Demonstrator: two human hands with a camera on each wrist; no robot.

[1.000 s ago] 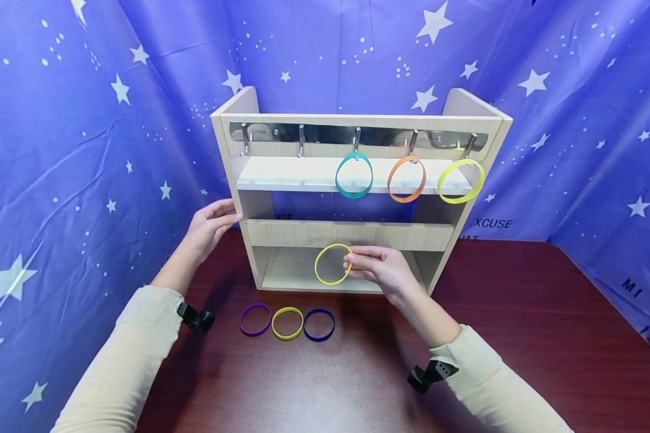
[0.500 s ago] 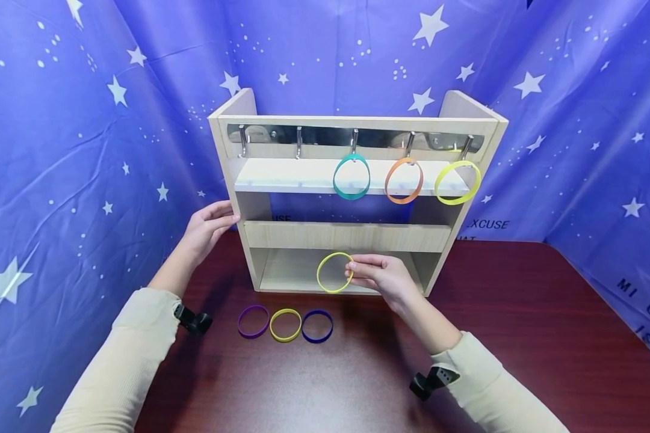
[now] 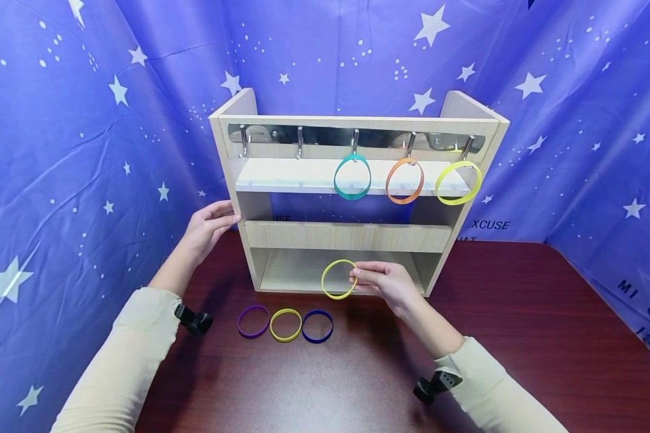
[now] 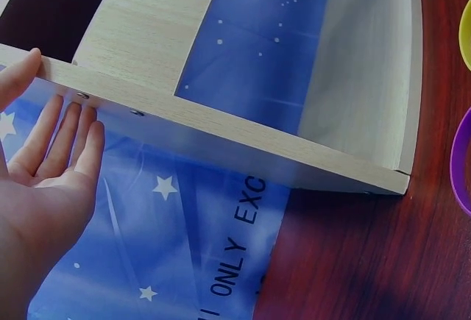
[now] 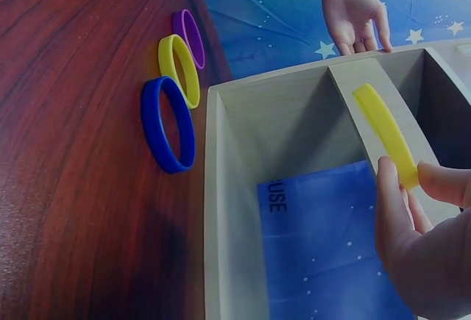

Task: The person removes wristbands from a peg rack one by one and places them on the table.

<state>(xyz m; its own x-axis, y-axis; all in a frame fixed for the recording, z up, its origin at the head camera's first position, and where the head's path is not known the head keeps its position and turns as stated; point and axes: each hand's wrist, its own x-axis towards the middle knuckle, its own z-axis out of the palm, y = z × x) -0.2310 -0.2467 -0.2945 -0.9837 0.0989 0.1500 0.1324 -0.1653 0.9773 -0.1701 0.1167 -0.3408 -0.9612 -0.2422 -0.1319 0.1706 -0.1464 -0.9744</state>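
My right hand (image 3: pixel 391 287) pinches a yellow silicone wristband (image 3: pixel 325 279) between thumb and fingertips, in front of the rack's bottom opening. The right wrist view shows this wristband (image 5: pixel 386 125) nearly edge-on. My left hand (image 3: pixel 204 231) touches the left side panel of the wooden rack (image 3: pixel 352 236); in the left wrist view its fingers are extended against the outer face, with the thumb at the front edge. Purple (image 3: pixel 239 323), yellow (image 3: pixel 272 328) and dark blue (image 3: pixel 304 330) wristbands lie in a row on the table, left of the right hand.
Teal (image 3: pixel 336 186), orange (image 3: pixel 388 186) and yellow (image 3: pixel 440 186) wristbands hang from the middle and right hooks of a metal strip (image 3: pixel 327 136). Two hooks at left hold nothing. A starry blue curtain (image 3: pixel 325 54) surrounds the dark red table (image 3: pixel 520 313).
The right hand has lowered the pinched yellow wristband and shifted it slightly right, toward the person. The left hand stays on the side panel, and the other wristbands keep their places.
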